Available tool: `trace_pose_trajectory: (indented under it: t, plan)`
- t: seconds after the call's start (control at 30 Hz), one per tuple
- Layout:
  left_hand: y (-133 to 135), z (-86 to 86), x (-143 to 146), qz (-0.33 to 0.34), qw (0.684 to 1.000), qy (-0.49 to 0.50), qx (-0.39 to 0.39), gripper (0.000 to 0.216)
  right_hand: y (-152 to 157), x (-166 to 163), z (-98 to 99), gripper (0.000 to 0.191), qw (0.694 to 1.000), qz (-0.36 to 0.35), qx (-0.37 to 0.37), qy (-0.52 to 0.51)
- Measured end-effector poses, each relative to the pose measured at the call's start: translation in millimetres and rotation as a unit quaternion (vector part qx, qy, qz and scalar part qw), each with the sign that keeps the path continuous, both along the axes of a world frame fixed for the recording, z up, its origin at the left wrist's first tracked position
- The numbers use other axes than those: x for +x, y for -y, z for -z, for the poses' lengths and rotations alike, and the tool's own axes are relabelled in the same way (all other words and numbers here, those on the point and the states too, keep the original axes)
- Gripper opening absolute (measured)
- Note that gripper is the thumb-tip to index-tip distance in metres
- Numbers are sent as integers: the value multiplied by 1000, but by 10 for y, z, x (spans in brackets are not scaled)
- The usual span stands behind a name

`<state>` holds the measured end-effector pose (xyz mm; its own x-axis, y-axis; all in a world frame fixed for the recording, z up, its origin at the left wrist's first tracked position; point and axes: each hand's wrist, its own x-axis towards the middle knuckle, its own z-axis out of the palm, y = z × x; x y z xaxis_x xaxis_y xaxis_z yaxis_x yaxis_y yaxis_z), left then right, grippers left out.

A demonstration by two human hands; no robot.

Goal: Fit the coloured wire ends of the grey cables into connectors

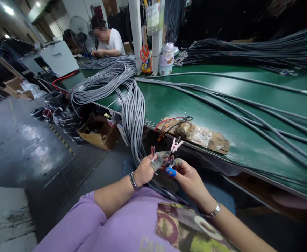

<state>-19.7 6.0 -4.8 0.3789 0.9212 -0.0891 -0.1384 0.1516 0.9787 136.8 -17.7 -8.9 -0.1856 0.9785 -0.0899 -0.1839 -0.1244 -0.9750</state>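
My left hand is closed on a grey cable whose stripped end shows a tuft of thin coloured wires above the thumb. Grey finger cots cover its thumb and forefinger. Close beside it, my right hand pinches a second bunch of thin coloured wires, with a blue cover on the thumb and a grey one on a finger. Just beyond the fingertips, at the bench edge, is a pale pink clothespin-like clip. Grey cables drop from the bench towards my lap.
A taped wooden board with red and black leads lies at the front edge of the green bench. A big coil of grey cable hangs over its left side. A cardboard box stands below. A co-worker sits beyond.
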Motion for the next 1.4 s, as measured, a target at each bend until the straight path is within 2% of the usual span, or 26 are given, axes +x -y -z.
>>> trace_pose_trajectory:
  t: [0.1, 0.23, 0.3, 0.37, 0.43, 0.5, 0.57, 0.7, 0.8, 0.87, 1.03, 1.2, 1.4]
  plan:
    - [51, 37, 12, 67, 997, -37, -3, 50, -16, 13, 15, 34, 997, 8, 44, 60]
    - [121, 157, -24, 51, 991, -120, 26, 42, -35, 74, 27, 33, 991, 30, 62, 116]
    - [130, 192, -31, 55, 987, -148, 9, 40, -52, 102, 31, 31, 990, 50, 60, 119]
    - [109, 183, -17, 75, 988, -130, -40, 44, -77, 122, 32, 28, 989, 65, 56, 122]
    - [64, 132, 9, 102, 988, -69, -93, 51, -107, 131, 26, 27, 989, 63, 52, 123]
    - [16, 66, 32, 128, 984, -21, -118, 57, -138, 130, 9, 28, 991, 48, 43, 114]
    - [-12, 12, 41, 137, 982, -14, -128, 55, -163, 123, -20, 29, 995, 29, 31, 93]
    - [9, -15, 35, 93, 986, -68, -124, 53, -186, 101, -74, 30, 999, 9, -21, 45]
    - [30, -3, 41, 70, 989, -62, -115, 53, -187, 88, -88, 32, 998, 39, -39, 33]
    - [20, 0, 48, 73, 990, -36, -116, 52, -190, 84, -90, 33, 998, 48, -30, 40]
    - [-24, -25, 32, 109, 983, -19, -145, 46, -219, 96, -112, 34, 998, 13, -8, 66]
    - [12, -35, 55, 31, 990, -70, -121, 40, -210, 80, -127, 34, 996, 45, 7, 76]
    - [43, -9, 118, -59, 991, -24, -118, 40, -155, 71, -106, 33, 990, 73, 31, 113]
